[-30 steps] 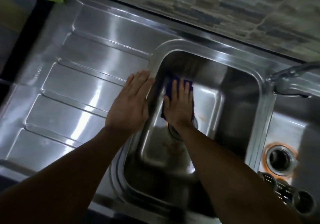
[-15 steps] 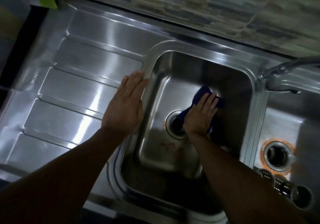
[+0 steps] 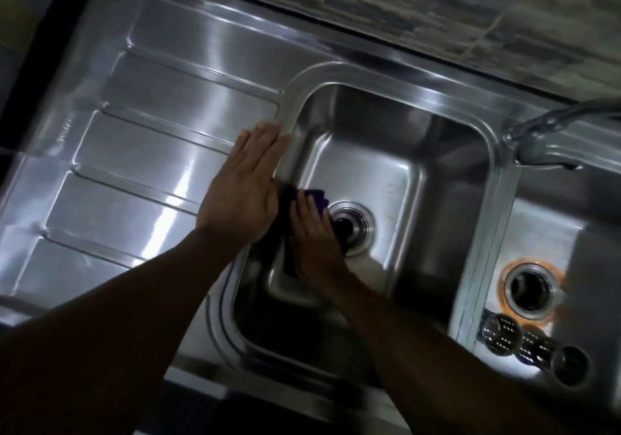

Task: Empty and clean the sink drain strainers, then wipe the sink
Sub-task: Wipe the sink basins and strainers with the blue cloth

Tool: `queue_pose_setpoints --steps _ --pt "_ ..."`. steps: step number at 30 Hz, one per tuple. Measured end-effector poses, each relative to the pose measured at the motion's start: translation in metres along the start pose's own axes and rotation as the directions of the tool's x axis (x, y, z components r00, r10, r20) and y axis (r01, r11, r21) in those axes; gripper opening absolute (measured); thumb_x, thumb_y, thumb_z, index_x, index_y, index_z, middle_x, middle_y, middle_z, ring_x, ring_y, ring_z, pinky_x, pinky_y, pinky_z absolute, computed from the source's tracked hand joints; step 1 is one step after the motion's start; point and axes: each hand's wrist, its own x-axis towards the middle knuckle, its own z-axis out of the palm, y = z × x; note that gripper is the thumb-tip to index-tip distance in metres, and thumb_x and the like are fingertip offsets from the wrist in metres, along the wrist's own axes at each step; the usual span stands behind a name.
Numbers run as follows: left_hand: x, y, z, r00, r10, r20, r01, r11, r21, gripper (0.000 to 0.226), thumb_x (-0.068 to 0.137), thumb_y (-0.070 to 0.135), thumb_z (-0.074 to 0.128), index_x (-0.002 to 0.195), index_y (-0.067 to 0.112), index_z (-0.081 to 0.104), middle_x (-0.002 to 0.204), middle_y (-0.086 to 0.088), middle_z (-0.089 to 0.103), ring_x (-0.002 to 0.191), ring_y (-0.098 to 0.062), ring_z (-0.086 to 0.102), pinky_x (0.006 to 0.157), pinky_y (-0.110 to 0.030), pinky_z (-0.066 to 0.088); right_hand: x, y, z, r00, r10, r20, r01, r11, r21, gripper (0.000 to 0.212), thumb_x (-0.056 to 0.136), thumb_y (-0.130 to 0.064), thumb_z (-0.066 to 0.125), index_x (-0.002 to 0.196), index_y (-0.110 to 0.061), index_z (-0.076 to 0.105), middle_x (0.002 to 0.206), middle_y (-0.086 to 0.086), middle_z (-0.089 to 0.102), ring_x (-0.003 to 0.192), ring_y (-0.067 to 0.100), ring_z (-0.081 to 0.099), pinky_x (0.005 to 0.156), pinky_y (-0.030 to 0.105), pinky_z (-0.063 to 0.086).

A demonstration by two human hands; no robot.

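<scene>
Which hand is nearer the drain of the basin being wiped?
Right. The right hand presses the dark cloth on the basin floor just beside the drain; the left hand lies flat on the drainboard at the basin's rim, farther off.

Dark blue cloth (image 3: 321, 196) bunched on the sink (image 3: 396, 138) floor beside its open drain (image 3: 351, 227); seemingly 3 perforated strainers (image 3: 502, 333) lie in the adjoining basin (image 3: 544, 233).

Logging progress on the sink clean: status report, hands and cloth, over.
Left hand flat on drainboard edge. Right hand pressing blue cloth on left basin floor, beside its drain. Strainers lying in right basin, clear of the wiping.
</scene>
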Motion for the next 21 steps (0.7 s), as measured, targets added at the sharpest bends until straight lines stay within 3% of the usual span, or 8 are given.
queue_pose_setpoints --steps 3,5,9,14,19,21 --pt "-0.001 0.001 0.001 1.000 -0.003 -0.022 0.003 1.000 0.007 0.056 0.091 0.000 0.041 0.147 0.000 0.046 0.157 -0.020 0.040 0.150 -0.033 0.032 0.124 -0.051 0.025 -0.064 0.016 0.004 0.946 -0.285 0.153 0.302 0.947 -0.111 0.067 0.095 -0.020 0.039 0.159 -0.011 0.022 0.169 0.009 0.011 0.157 0.028 0.011 0.126 0.049 0.009" --pt "-0.001 0.002 0.002 1.000 0.002 -0.031 -0.001 1.000 0.011 0.056 0.091 -0.003 0.042 0.146 -0.001 0.047 0.156 -0.021 0.041 0.150 -0.034 0.034 0.124 -0.051 0.026 -0.091 0.029 0.000 0.927 -0.311 0.211 0.341 0.931 -0.127 0.063 0.099 -0.022 0.040 0.159 -0.012 0.024 0.169 0.009 0.013 0.156 0.029 0.012 0.126 0.050 0.012" --pt "-0.001 0.002 0.001 0.999 -0.007 -0.036 0.007 1.000 0.006 0.055 0.092 -0.002 0.041 0.146 -0.001 0.047 0.157 -0.020 0.041 0.150 -0.033 0.034 0.125 -0.049 0.024 -0.114 0.028 -0.008 0.995 0.030 0.098 -0.008 0.976 -0.216 0.067 0.096 -0.028 0.049 0.158 -0.012 0.029 0.167 0.011 0.018 0.154 0.029 0.023 0.121 0.049 0.028" --pt "-0.001 0.001 0.002 0.999 -0.008 -0.038 0.008 1.000 0.013 0.055 0.092 0.004 0.035 0.146 0.000 0.048 0.156 -0.020 0.042 0.149 -0.033 0.034 0.126 -0.048 0.023 -0.088 0.057 -0.026 0.884 0.462 -0.065 -0.466 0.864 -0.190 0.070 0.100 -0.033 0.045 0.159 -0.004 0.019 0.166 0.022 0.014 0.155 0.035 0.016 0.124 0.050 0.020" --pt "-0.001 0.000 0.005 0.999 -0.012 -0.032 0.012 1.000 0.008 0.056 0.093 0.006 0.034 0.148 0.001 0.046 0.157 -0.019 0.040 0.151 -0.031 0.033 0.126 -0.048 0.022 -0.010 0.078 -0.042 0.769 0.633 -0.084 -0.637 0.770 -0.037 0.077 0.102 -0.039 0.039 0.159 0.001 0.007 0.166 0.026 0.003 0.155 0.041 0.004 0.125 0.054 0.012" --pt "-0.001 0.000 0.005 1.000 -0.011 -0.026 0.012 1.000 0.017 0.056 0.094 0.009 0.033 0.149 0.002 0.045 0.158 -0.019 0.039 0.151 -0.031 0.032 0.126 -0.048 0.022 0.023 0.079 -0.049 0.788 0.613 -0.056 -0.614 0.789 -0.011 0.076 0.103 -0.040 0.037 0.159 0.000 0.006 0.167 0.025 -0.001 0.155 0.040 0.000 0.125 0.053 0.008"
